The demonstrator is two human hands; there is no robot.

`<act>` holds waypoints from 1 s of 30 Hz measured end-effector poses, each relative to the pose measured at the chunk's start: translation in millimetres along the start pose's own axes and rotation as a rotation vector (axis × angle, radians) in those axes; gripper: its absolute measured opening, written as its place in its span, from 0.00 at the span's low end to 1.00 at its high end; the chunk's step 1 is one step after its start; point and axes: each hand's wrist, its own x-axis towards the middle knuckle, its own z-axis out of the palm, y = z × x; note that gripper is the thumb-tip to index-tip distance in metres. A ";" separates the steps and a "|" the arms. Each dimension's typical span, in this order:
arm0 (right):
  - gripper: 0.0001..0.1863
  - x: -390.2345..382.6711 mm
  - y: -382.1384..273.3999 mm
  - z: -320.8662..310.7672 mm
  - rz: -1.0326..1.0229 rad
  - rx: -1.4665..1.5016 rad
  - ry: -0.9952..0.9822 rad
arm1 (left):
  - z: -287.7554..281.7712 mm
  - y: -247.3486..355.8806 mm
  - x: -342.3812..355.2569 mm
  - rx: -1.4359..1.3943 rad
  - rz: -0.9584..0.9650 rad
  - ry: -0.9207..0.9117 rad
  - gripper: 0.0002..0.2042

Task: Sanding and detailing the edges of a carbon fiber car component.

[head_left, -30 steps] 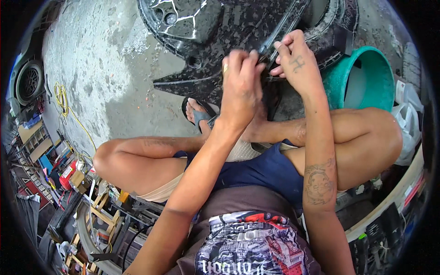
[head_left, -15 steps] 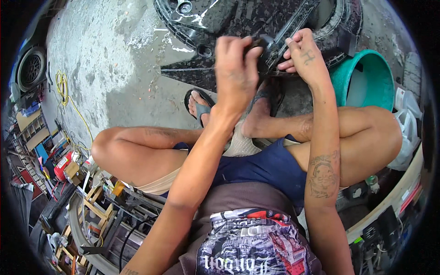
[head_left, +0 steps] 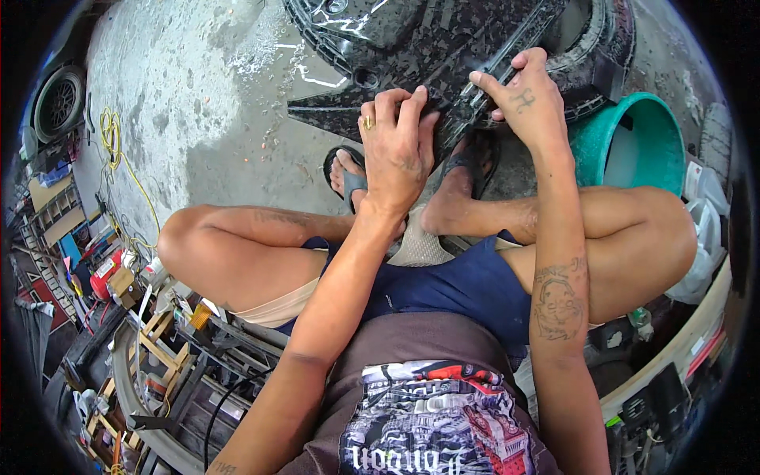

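A large, speckled black molded panel [head_left: 419, 39] with white marks, a pointed tip and a long raised rail lies in front of me. My left hand [head_left: 396, 146], with a yellow ring, curls over the panel's near part; whatever lies under its fingers is hidden. To its right, my right hand [head_left: 522, 111] grips along the raised rail [head_left: 487, 83], thumb on top and fingers bent.
A teal bucket [head_left: 661, 142] lies at my right beside white plastic bags [head_left: 697, 269]. My sandaled feet are under the panel's near side. At the left are a yellow cord [head_left: 111, 150], a wheel [head_left: 59, 103] and clutter with wood, tools and a red item [head_left: 103, 273].
My left hand has moved up, then back down onto the panel, and the dark piece seen in its fingers is now hidden. The panel appears shifted slightly right; my right hand stays on the rail.
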 end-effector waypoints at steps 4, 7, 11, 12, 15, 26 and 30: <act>0.28 -1.0 3.0 0.0 0.005 0.146 -0.006 | 1.6 -0.4 5.8 -0.099 0.020 0.030 0.18; 0.24 1.4 6.4 2.2 -0.014 0.156 0.008 | 9.6 7.6 15.1 -0.178 0.065 0.105 0.16; 0.20 3.4 9.1 3.8 0.027 0.186 -0.011 | 23.8 18.0 28.1 -0.148 0.083 -0.050 0.14; 0.21 3.3 9.1 4.2 0.014 0.197 0.002 | 25.8 19.0 29.2 -0.166 0.104 -0.013 0.14; 0.19 2.9 8.8 2.6 0.005 0.185 0.013 | 28.7 18.9 31.1 -0.168 0.095 0.004 0.15; 0.19 0.5 11.9 4.0 -0.020 0.185 0.021 | 30.5 18.5 37.3 -0.064 0.101 -0.008 0.13; 0.18 4.7 11.5 0.7 -0.011 0.187 0.028 | 27.6 18.2 39.9 -0.188 0.199 0.075 0.11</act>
